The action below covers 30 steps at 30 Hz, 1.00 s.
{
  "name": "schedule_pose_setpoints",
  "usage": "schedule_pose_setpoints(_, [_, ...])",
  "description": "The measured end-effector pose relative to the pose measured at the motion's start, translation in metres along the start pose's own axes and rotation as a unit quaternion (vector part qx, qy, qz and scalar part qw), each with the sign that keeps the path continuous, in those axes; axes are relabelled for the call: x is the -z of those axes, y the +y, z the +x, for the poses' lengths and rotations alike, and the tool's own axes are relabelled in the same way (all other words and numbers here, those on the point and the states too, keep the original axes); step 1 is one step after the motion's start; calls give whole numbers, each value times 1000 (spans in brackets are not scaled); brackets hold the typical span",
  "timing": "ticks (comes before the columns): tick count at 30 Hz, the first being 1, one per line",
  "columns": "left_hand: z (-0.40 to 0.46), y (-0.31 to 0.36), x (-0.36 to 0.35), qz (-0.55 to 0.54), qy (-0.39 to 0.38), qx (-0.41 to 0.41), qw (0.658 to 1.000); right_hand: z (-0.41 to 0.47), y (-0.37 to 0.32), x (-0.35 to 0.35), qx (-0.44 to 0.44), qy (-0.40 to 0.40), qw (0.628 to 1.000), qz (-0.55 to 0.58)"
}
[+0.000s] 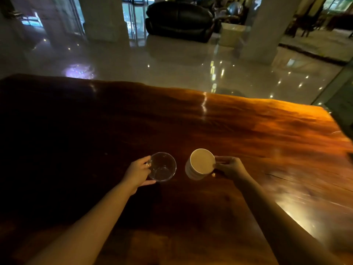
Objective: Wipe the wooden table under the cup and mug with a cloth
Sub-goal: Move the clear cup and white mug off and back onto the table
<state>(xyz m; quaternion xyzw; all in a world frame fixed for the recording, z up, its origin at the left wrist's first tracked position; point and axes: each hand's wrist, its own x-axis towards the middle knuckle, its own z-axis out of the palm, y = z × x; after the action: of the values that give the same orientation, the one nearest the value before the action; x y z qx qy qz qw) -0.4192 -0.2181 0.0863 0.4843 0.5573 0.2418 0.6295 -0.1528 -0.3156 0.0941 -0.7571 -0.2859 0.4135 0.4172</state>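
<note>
Both hands grip: left hand (138, 174) wraps the glass mug (162, 166) at nine o'clock, right hand (230, 167) pinches the white cup (200, 163) at three o'clock, on my worktop (248, 134).

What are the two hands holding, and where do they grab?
Left hand grips the glass mug at its handle side; right hand holds the white cup at its side.

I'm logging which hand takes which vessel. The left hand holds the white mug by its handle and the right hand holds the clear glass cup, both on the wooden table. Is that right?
Not quite: the hands are swapped. In the head view the left hand grips the clear glass cup, and the right hand holds the white mug by its handle. Both do appear to sit on the wooden table.
</note>
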Motion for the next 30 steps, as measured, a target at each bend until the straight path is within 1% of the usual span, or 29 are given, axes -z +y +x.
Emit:
schedule_pose_setpoints(6, [26, 35, -130, 16, -24, -13, 999, 45, 7, 114, 5, 20, 998, -52])
schedule_pose_setpoints(10, [53, 50, -217, 10, -26, 8, 1000, 81, 10, 183, 10, 29, 996, -80])
schedule_pose_setpoints(14, [86, 69, -281, 1, -24, 27, 999, 120, 13, 233, 3, 31, 996, -86])
schedule_pose_setpoints(22, [171, 101, -345, -1, -15, 53, 998, 222, 9, 273, -13, 45, 995, -86])
schedule_pose_setpoints(30, [265, 109, -385, -11, -11, 70, 997, 329, 22, 273, -41, 56, 994, -89])
